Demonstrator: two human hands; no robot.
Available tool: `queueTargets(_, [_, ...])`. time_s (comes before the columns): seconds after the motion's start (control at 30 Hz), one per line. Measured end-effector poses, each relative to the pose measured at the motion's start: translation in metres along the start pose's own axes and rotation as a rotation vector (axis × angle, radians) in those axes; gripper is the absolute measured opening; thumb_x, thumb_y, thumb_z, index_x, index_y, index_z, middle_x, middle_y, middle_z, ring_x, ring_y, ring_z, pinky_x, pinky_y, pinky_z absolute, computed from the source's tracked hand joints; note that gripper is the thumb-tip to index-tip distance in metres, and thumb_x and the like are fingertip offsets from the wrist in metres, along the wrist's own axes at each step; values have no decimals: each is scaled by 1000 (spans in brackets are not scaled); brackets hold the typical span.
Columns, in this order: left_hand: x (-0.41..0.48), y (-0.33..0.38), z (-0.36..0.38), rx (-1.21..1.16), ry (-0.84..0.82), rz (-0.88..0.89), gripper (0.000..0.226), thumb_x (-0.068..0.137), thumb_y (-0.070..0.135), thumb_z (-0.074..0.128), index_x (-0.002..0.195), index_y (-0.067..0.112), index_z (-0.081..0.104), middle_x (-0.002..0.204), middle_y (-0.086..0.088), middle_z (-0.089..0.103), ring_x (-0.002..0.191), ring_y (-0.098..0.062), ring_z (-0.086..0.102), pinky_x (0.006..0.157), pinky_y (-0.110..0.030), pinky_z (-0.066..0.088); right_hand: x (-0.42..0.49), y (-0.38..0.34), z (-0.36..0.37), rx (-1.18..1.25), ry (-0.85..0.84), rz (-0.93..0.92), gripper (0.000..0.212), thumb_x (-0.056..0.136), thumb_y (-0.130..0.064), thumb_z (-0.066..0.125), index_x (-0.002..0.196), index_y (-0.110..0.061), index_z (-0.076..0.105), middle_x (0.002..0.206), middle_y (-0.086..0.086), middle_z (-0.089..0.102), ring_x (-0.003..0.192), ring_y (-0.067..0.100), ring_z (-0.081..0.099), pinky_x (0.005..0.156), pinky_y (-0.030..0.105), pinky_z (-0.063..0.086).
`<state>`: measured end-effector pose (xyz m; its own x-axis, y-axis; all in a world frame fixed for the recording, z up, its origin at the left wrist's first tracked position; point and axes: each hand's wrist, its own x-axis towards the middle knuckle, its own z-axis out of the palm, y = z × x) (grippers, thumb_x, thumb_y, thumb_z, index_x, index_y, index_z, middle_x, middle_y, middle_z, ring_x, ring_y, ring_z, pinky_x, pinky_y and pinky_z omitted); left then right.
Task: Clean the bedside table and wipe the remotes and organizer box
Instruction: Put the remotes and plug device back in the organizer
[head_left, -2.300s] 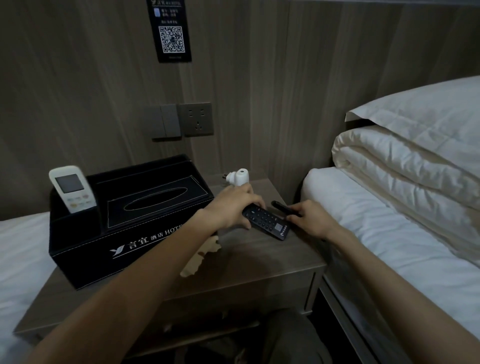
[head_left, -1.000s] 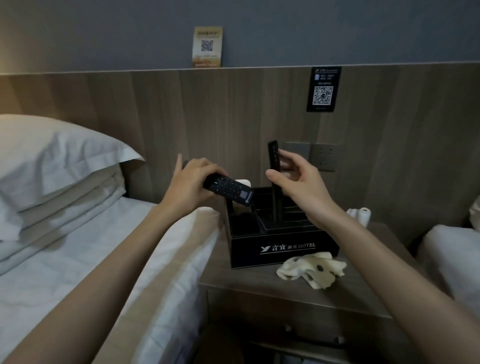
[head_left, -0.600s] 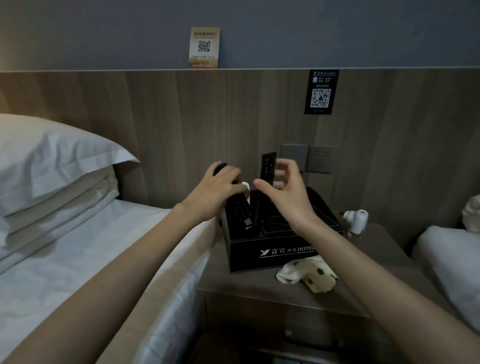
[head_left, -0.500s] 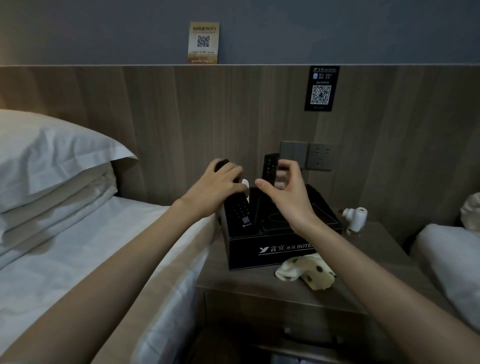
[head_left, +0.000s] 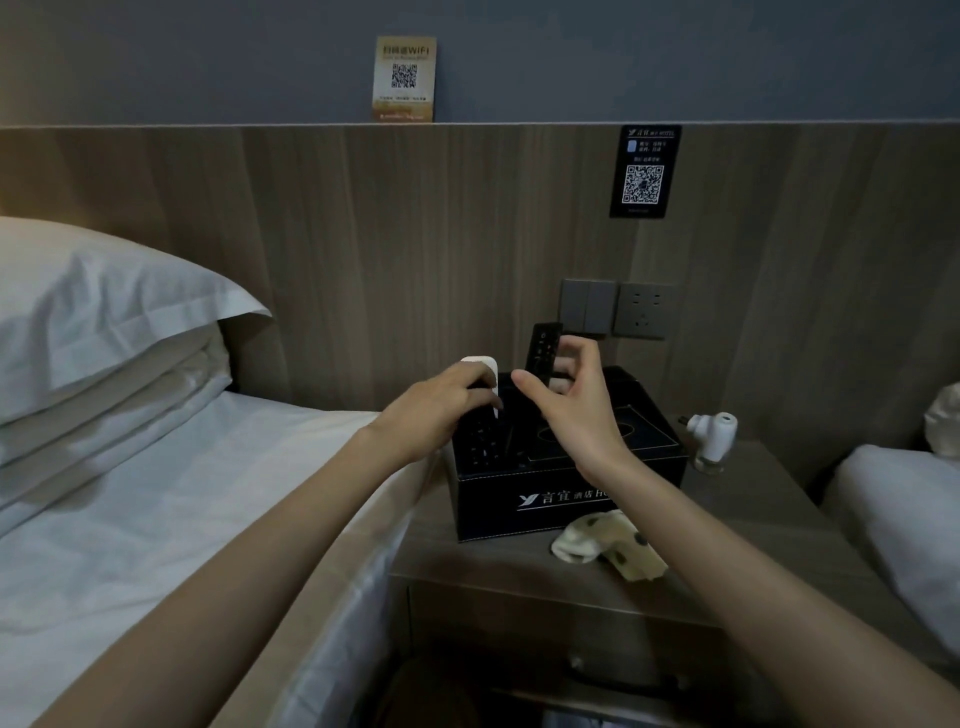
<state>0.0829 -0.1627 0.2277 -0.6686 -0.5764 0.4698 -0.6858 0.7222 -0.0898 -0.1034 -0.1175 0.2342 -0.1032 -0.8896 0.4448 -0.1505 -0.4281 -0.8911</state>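
Note:
The black organizer box (head_left: 545, 501) stands on the wooden bedside table (head_left: 493, 571). My left hand (head_left: 436, 413) is over the box's left compartment, fingers closed on the top of a wide black remote (head_left: 480, 439) that stands inside it. Just behind those fingers a white remote (head_left: 484, 365) sticks up. My right hand (head_left: 574, 410) holds a slim black remote (head_left: 543, 347) upright above the box, pinched between the fingers with the thumb spread. A cream cloth with dark dots (head_left: 608, 545) lies crumpled on the table in front of the box.
A white plug-in device (head_left: 711, 434) stands at the table's back right. Switches and a socket (head_left: 615, 310) are on the wood wall panel behind. A bed with a stacked pillow (head_left: 104, 312) lies to the left, another bed edge (head_left: 904, 519) to the right.
My left hand has pushed the wide black remote lower into the left compartment, and the white remote's top now shows behind it. My right hand still holds the slim remote upright.

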Motion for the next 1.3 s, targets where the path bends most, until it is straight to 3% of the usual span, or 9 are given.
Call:
queueTargets(0.1, [-6, -3, 2, -139, 70, -167, 58, 81, -1, 56, 132, 26, 52, 125, 4, 51, 114, -16, 51, 80, -36, 51, 0, 2, 4, -3, -4, -15, 52, 83, -26, 74, 124, -22, 41, 111, 3, 64, 98, 18, 67, 86, 45, 57])
queueTargets(0.23, [-16, -4, 7, -320, 241, -430, 47, 87, 10, 57, 131, 24, 54, 120, 6, 63, 111, -14, 59, 92, -38, 50, 1, 4, 15, -59, -13, -56, 50, 83, -23, 75, 120, -18, 42, 108, 3, 65, 92, 14, 68, 82, 42, 58])
queueTargets(0.37, [-22, 8, 10, -603, 256, -615, 26, 92, 18, 61, 117, 20, 68, 105, 8, 70, 96, 0, 63, 79, 0, 41, 2, 15, 25, -132, -2, -45, 46, 82, -24, 75, 115, -18, 43, 110, 1, 62, 93, 12, 65, 86, 39, 56])
queueTargets(0.43, [-25, 13, 16, -686, 275, -651, 25, 90, 22, 65, 115, 18, 69, 98, 9, 69, 89, 5, 61, 70, 4, 37, 3, 18, 26, -162, 25, -61, 44, 82, -25, 75, 113, -19, 44, 111, 2, 61, 95, 12, 63, 86, 33, 55])
queueTargets(0.6, [-20, 19, 29, -802, 382, -720, 19, 88, 16, 69, 105, 14, 74, 94, 3, 74, 83, 4, 65, 71, -7, 44, 9, 12, 22, -275, -54, -91, 45, 80, -25, 77, 108, -15, 44, 89, -5, 59, 79, 10, 62, 69, 18, 50])
queueTargets(0.73, [-13, 19, 30, -759, 429, -747, 18, 86, 18, 71, 103, 16, 75, 86, 5, 73, 70, 14, 61, 65, -1, 40, 7, 15, 18, -351, -164, -94, 47, 79, -26, 79, 108, -9, 45, 86, -7, 60, 76, 7, 61, 70, 23, 52])
queueTargets(0.9, [-14, 21, 27, -750, 445, -761, 19, 84, 18, 71, 103, 18, 76, 87, 8, 74, 80, 6, 66, 74, -10, 48, -1, 36, 15, -529, -253, -101, 43, 76, -34, 80, 98, -14, 50, 86, -3, 65, 77, 11, 64, 71, 34, 54])
queueTargets(1.17, [-22, 28, 23, -787, 445, -749, 23, 86, 14, 69, 109, 15, 72, 90, 9, 71, 80, 12, 64, 73, -5, 47, -9, 46, 13, -759, -203, -224, 40, 76, -45, 77, 89, -20, 48, 93, -4, 51, 90, 12, 46, 72, 23, 36])
queueTargets(1.3, [-21, 28, 19, -651, 453, -708, 29, 86, 14, 68, 114, 21, 68, 106, 7, 70, 94, -5, 63, 85, -24, 52, -5, 43, 4, -729, -236, -195, 48, 72, -47, 79, 99, -19, 52, 90, -6, 52, 86, 10, 51, 70, 20, 38])
